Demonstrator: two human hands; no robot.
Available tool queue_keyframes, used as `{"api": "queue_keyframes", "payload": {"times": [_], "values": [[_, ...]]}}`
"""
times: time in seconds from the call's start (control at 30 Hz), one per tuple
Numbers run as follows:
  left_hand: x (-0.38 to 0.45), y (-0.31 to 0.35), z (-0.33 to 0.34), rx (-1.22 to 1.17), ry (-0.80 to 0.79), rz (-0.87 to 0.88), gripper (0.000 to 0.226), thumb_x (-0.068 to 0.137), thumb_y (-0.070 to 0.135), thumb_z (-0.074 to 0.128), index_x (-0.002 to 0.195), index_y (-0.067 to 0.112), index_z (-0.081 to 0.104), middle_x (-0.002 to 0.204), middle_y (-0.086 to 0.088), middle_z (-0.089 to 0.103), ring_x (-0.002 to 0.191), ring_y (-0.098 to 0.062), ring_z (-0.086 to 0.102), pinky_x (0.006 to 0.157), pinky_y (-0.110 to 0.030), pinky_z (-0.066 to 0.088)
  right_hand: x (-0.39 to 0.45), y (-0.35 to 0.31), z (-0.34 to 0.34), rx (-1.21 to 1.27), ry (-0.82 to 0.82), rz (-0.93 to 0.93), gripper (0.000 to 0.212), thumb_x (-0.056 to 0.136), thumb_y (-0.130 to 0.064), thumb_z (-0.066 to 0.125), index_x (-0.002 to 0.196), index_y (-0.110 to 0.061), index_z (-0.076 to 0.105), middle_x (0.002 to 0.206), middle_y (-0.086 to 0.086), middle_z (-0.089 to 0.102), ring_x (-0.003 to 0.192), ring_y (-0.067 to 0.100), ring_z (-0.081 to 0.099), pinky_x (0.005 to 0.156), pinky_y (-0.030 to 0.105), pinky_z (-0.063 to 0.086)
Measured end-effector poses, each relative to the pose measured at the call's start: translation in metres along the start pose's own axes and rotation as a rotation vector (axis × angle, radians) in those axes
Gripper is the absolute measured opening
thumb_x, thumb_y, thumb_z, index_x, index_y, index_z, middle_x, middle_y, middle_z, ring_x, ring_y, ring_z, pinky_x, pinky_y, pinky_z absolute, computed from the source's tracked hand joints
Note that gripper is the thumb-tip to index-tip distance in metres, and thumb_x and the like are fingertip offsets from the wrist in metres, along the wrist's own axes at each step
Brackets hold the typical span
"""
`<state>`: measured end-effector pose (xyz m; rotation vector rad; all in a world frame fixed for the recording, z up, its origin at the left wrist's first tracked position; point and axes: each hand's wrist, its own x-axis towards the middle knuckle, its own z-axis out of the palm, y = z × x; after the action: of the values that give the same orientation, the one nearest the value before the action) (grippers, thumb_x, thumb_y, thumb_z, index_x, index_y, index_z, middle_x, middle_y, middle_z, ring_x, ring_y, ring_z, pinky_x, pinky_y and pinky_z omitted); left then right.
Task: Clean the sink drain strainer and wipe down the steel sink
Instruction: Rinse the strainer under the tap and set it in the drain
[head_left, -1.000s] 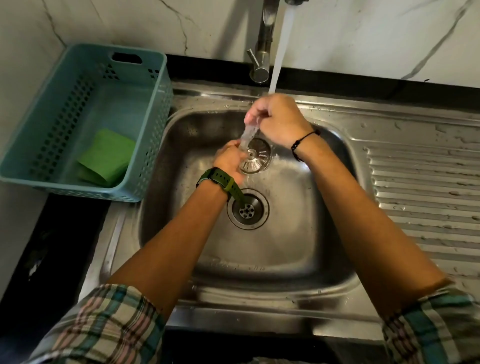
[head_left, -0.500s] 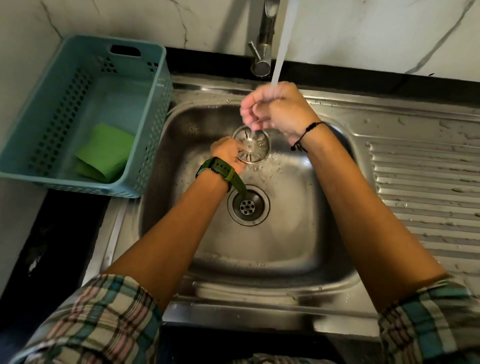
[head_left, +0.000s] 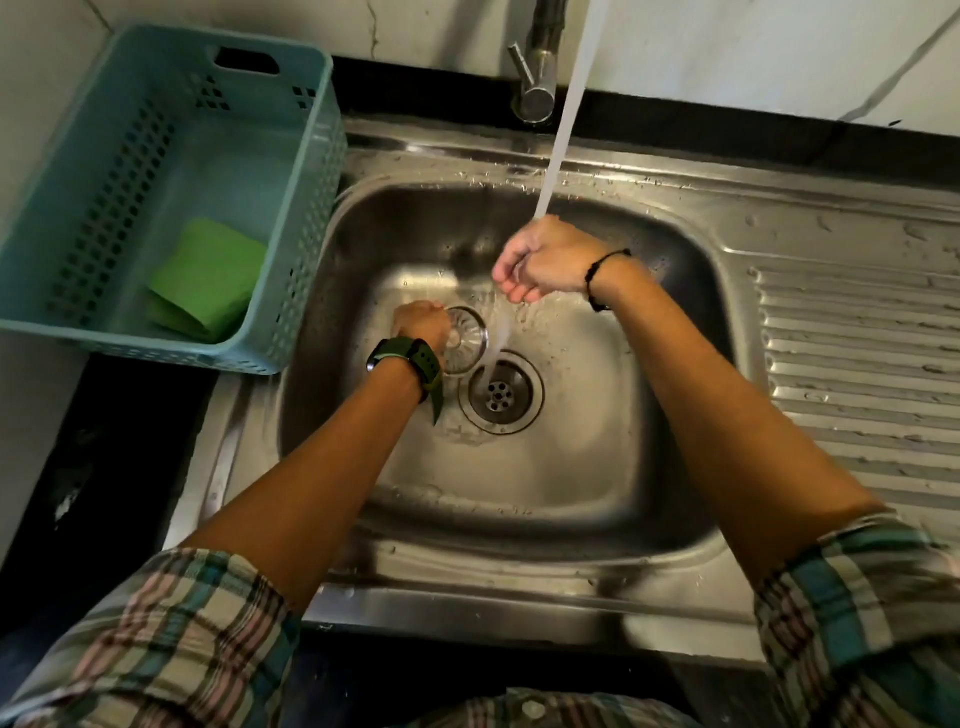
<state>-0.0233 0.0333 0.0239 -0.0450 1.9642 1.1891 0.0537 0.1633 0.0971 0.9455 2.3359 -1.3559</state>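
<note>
The strainer (head_left: 465, 340) is being held by the left hand (head_left: 422, 325), grip clamped on its rim, just beside the drain (head_left: 500, 392). The right hand (head_left: 540, 260) is being rinsed, loosely curled, empty. It's probably better turned under the stream (head_left: 558, 130).

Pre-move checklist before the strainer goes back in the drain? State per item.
1. Strainer held by left hand: ok.
2. Drain opening unobstructed: ok.
3. Strainer free of residue: cannot tell.
4. Right hand free: cannot tell; curled under the water stream.
5. Tap off: not ok, running.
6. Green cloth in basket, ready for wiping: ok.
</note>
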Motion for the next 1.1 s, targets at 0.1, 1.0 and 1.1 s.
{"api": "queue_keyframes", "payload": {"times": [0.1, 1.0, 1.1], "values": [[-0.005, -0.010, 0.012, -0.097, -0.030, -0.107, 0.026, 0.078, -0.016, 0.051, 0.098, -0.005, 0.063, 0.092, -0.019, 0.061, 0.091, -0.032, 0.059, 0.087, -0.045, 0.052, 0.010, 0.017, 0.026, -0.201, 0.034, 0.027, 0.024, 0.089, -0.001, 0.048, 0.105, -0.008, 0.064, 0.103, 0.012, 0.064, 0.086, 0.023, 0.063, 0.073, 0.031, 0.057], [-0.012, -0.029, 0.011, -0.192, 0.014, -0.137, 0.019, 0.088, 0.005, 0.043, 0.072, 0.013, 0.048, 0.062, 0.000, 0.039, 0.051, -0.011, 0.031, 0.045, -0.020, 0.029, 0.016, 0.113, 0.124, -0.516, 0.331, 0.131, 0.030, 0.088, -0.001, 0.045, 0.118, 0.001, 0.044, 0.112, 0.026, 0.059, 0.103, 0.042, 0.058, 0.084, 0.043, 0.049], [-0.013, -0.029, 0.012, -0.183, 0.012, -0.143, 0.017, 0.088, 0.005, 0.044, 0.074, 0.011, 0.050, 0.063, -0.001, 0.040, 0.053, -0.012, 0.033, 0.048, -0.022, 0.032, 0.017, 0.111, 0.129, -0.483, 0.335, 0.136, 0.030, 0.087, 0.001, 0.045, 0.116, 0.001, 0.053, 0.114, 0.024, 0.062, 0.105, 0.039, 0.059, 0.086, 0.040, 0.049]]}}
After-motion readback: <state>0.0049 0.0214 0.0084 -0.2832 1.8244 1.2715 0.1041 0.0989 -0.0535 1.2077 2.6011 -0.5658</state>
